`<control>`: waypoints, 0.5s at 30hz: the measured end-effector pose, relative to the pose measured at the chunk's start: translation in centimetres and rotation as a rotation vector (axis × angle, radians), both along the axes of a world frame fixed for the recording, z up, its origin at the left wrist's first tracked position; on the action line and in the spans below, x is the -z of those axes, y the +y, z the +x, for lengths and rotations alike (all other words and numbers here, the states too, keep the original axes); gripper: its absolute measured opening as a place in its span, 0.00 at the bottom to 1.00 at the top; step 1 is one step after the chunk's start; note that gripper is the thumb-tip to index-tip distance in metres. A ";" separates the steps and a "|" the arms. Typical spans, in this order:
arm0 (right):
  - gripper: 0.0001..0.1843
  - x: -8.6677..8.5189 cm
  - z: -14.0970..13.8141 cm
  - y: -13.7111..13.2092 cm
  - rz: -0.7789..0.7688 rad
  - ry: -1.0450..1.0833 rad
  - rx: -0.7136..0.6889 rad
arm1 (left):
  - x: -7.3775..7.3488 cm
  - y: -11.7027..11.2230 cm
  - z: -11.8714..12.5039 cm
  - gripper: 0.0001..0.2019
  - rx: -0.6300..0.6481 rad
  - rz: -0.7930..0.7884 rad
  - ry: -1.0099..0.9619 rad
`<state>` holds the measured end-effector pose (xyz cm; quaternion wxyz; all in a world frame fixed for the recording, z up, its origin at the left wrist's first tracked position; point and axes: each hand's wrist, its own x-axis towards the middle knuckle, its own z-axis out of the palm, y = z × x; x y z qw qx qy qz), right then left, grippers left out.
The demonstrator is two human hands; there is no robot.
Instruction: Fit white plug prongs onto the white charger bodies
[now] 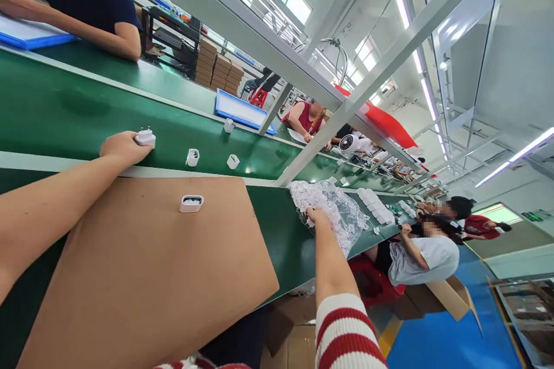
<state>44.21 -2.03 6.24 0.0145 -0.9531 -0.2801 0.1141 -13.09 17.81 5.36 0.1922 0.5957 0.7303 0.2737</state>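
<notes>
My left hand [121,147] is closed around a white two-pin plug adapter [146,138] over the green belt, its pins pointing up. On the brown cardboard sheet [173,282] in front of me lies an open white plug housing [191,203] with dark parts inside. My right hand [317,216] reaches into a clear plastic bag [352,213] full of small white parts [318,196]. Its fingertips are among these parts; whether they grip one is hidden.
Several white housings, one [193,157] near the sheet and another [233,161] farther right, stand on the green belt [64,104]. A metal post [298,164] rises beside the bag. Rows of white pieces [375,206] lie beyond it. Co-workers sit across the belt and at right.
</notes>
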 end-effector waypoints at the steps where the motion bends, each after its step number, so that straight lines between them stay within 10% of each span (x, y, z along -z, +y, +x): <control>1: 0.39 0.0 -0.2 0.1 0.012 0.009 -0.047 | -0.1 -0.4 0.5 0.44 -0.049 0.082 0.021; 5: 0.33 0.3 -2.1 0.0 0.110 0.011 -0.236 | -0.6 -2.3 3.5 0.40 0.035 0.494 0.103; 9: 0.29 1.0 -5.3 -1.6 0.249 -0.011 -0.426 | -1.2 -2.2 6.4 0.48 0.400 0.163 0.167; 15: 0.18 3.0 -9.4 -4.5 0.388 0.077 -0.714 | -1.5 -2.4 8.0 0.36 0.233 0.002 0.147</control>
